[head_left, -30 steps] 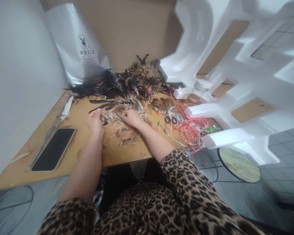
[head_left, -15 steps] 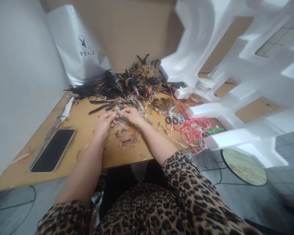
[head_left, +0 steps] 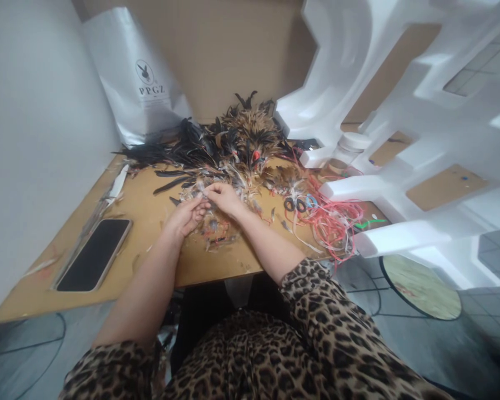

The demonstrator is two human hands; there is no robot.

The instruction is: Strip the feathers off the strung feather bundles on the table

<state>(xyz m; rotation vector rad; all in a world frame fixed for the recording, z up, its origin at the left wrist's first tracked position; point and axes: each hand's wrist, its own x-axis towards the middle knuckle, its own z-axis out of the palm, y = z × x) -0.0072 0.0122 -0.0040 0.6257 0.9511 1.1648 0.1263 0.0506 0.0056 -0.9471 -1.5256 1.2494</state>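
My left hand [head_left: 187, 216] is closed, palm turned partly up, its fingers curled and the thumb and fingertips meeting my right hand. My right hand [head_left: 225, 200] pinches at the same spot from the other side. Between the fingertips shows a small pale feather [head_left: 201, 186], partly hidden by the fingers. Under and in front of the hands lie loose feather scraps [head_left: 216, 230] with bits of red string. Just beyond them spread bundles of long black feathers [head_left: 187, 136] and a heap of brown feathers [head_left: 254, 125].
A phone [head_left: 95, 255] lies on the table [head_left: 150, 222] at left. Scissors with black handles [head_left: 295, 205] sit beside tangled pink string [head_left: 331, 225]. White foam packing [head_left: 383, 239] and a lidded jar [head_left: 352, 145] stand at right. A silver bag [head_left: 129, 83] leans at the back left.
My left hand has turned its palm further up and moved slightly right, its fingers now more visible. My right hand stays pinched at nearly the same place.
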